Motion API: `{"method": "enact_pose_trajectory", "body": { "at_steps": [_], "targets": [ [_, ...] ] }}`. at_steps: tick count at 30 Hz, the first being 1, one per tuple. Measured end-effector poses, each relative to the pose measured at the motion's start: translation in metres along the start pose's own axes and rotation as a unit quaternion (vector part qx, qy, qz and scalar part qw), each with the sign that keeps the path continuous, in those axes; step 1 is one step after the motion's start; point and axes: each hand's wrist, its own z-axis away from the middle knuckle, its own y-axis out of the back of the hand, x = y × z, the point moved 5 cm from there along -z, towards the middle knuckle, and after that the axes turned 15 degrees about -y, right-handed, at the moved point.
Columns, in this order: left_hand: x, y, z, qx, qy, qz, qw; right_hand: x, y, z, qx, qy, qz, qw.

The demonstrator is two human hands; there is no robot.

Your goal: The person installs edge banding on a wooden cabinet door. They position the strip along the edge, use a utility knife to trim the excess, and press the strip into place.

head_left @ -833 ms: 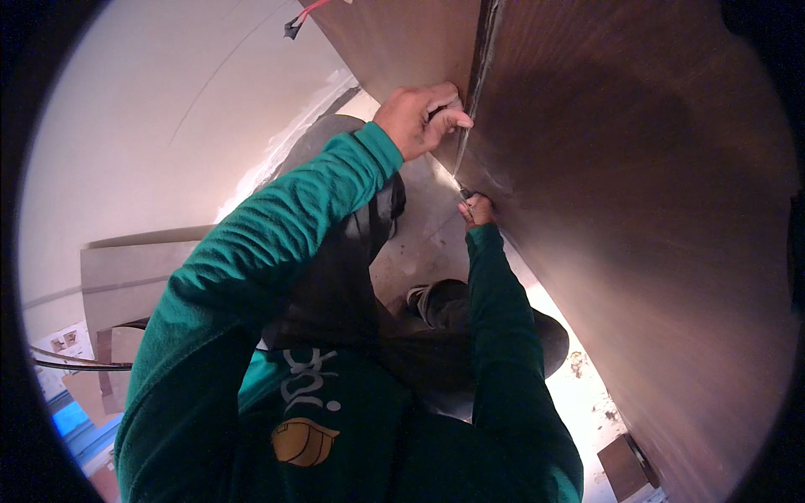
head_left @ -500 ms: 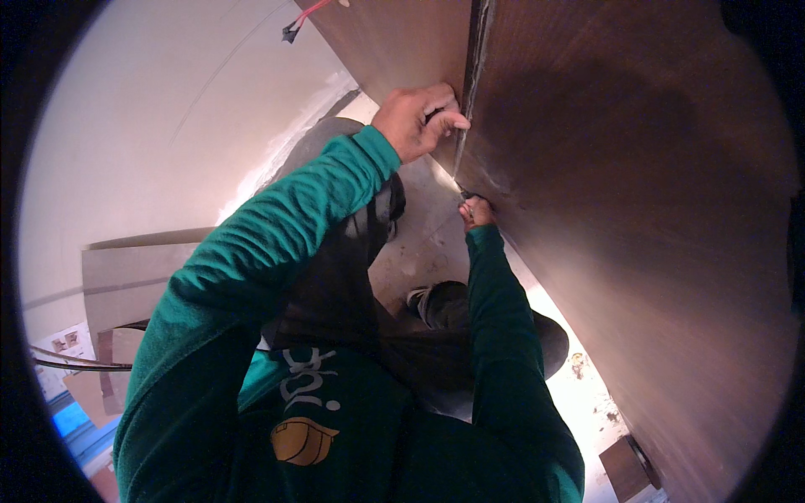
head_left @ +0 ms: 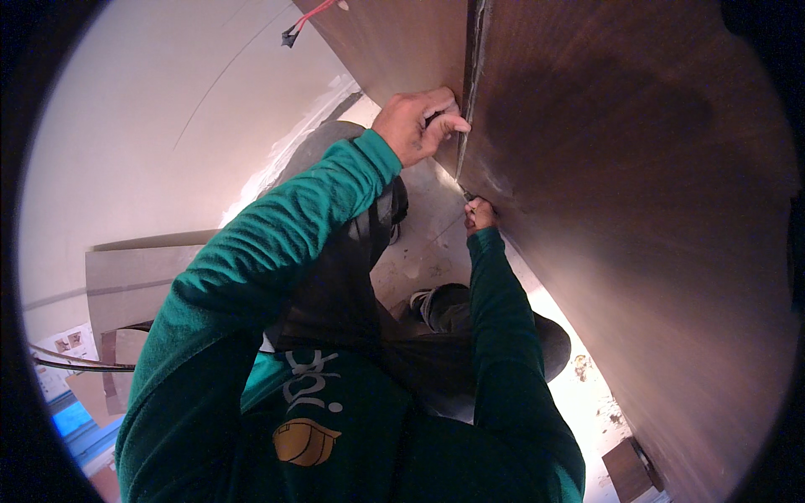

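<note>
My left hand (head_left: 417,126) is closed against the dark brown panels, fingers curled and the thumb tip at the narrow seam (head_left: 471,92) between them. Whatever it pinches there, if anything, is hidden. Lower down, my right hand (head_left: 480,215) grips a small, slim dark tool (head_left: 466,194); its exact kind is too small to tell. The tool's tip points up at the bottom end of the seam. On the right, the large brown panel (head_left: 637,218) fills much of the view, and a narrower brown panel (head_left: 402,42) meets it on the left.
Red wires (head_left: 312,14) with a black taped end hang by the pale wall (head_left: 159,126). A flat board (head_left: 138,281) and dark cables (head_left: 80,363) are at left. My bent legs straddle a dusty floor (head_left: 419,243). A small brown block (head_left: 629,471) lies lower right.
My right hand and the tool have shifted very slightly down and right, and the tool's angle has changed a little. My left hand stays at the seam.
</note>
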Motion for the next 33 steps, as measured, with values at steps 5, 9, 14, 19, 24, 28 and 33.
{"method": "enact_pose_trajectory", "body": {
  "at_steps": [5, 9, 14, 19, 24, 28, 33],
  "targets": [
    [0.001, -0.004, -0.001, -0.014, 0.016, 0.006, 1.0, -0.002, -0.002, -0.002, -0.012, -0.035, 0.0, 0.999],
    [-0.001, -0.003, 0.003, -0.005, 0.019, 0.006, 1.0, 0.001, -0.012, 0.006, 0.013, -0.052, 0.004, 0.999],
    [-0.001, -0.005, 0.001, 0.015, 0.026, 0.026, 0.999, 0.003, -0.006, -0.002, 0.026, -0.072, -0.016, 0.997],
    [-0.002, -0.004, 0.001, -0.016, 0.01, 0.001, 1.0, 0.005, -0.004, -0.004, 0.017, -0.06, -0.023, 0.998],
    [-0.004, -0.001, 0.003, -0.015, -0.001, -0.008, 1.0, 0.001, -0.008, 0.011, 0.018, -0.049, -0.01, 0.999],
    [-0.001, 0.0, 0.002, -0.009, 0.005, 0.014, 1.0, -0.001, -0.007, 0.017, 0.008, -0.055, -0.018, 0.998],
    [-0.009, -0.002, 0.007, 0.019, 0.031, 0.025, 0.999, -0.004, -0.001, 0.022, -0.038, -0.036, 0.007, 0.999]
  ]
}}
